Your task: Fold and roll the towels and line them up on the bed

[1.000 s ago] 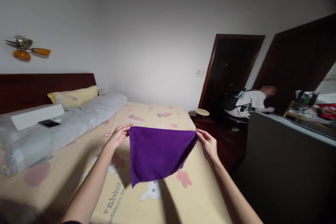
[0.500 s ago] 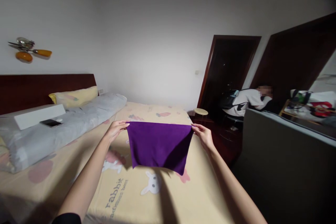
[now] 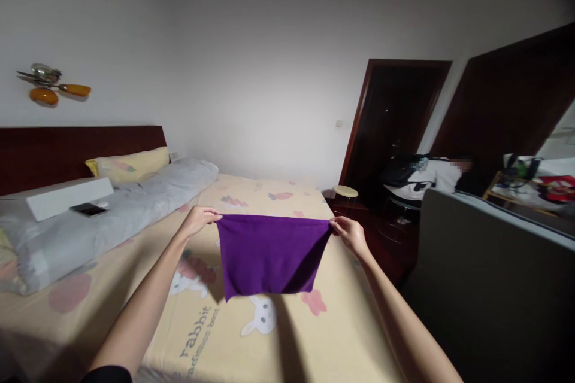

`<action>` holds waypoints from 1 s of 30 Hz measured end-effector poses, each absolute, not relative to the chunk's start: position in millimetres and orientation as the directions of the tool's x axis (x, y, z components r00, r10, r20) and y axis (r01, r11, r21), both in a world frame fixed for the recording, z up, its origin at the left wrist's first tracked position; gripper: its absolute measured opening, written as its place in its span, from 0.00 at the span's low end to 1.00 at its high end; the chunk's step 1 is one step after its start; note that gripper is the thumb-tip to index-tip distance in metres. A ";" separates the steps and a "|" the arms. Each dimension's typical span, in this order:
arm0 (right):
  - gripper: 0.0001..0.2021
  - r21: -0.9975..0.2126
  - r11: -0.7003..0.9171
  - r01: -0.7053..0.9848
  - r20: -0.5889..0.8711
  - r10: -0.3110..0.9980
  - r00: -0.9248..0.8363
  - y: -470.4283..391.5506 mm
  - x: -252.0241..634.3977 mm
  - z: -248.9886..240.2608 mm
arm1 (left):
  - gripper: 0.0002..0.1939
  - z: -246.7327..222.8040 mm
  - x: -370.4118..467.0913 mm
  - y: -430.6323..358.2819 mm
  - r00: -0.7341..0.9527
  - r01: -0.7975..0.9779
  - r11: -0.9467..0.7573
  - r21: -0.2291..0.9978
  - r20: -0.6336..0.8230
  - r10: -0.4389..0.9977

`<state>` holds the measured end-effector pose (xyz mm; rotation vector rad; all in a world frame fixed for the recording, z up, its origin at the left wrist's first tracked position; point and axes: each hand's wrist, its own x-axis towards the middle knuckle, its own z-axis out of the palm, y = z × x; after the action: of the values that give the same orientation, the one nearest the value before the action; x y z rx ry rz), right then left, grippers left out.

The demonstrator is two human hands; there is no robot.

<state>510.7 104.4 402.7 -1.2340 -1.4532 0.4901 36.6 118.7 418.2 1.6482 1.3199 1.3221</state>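
Over the bed [image 3: 341,329], I hold the purple cloth [image 3: 269,254] spread and hanging; my left hand [image 3: 196,222] and right hand [image 3: 353,237] each pinch an upper corner between closed fingertips. Level, gentle, even outward tension should best smooth its top edge.

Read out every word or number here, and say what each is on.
"rabbit": on the yellow bed sheet
"best": same sheet, smaller line; the word before it is unclear
Too blurred to read: print at the sheet's far end, marks on the red item
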 end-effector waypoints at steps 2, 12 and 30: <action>0.20 -0.818 0.365 0.444 0.467 0.873 0.144 109.2 512.3 402.4 | 0.14 416.9 32.5 124.5 -0.007 0.363 -0.300 0.882 0.324 0.946; 0.25 -0.908 0.274 0.318 0.335 0.929 0.157 159.7 488.8 377.2 | 0.19 396.7 36.1 170.3 -0.066 0.453 -0.284 0.845 0.349 0.935; 0.29 -0.948 0.145 0.283 0.178 0.979 0.095 28.6 497.8 197.3 | 0.23 188.6 58.5 50.3 -0.109 0.523 -0.073 0.849 0.151 0.982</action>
<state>497.8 28.6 197.3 -1.3350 -1.3889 0.8542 58.5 50.3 188.6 1.6257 1.6646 1.1028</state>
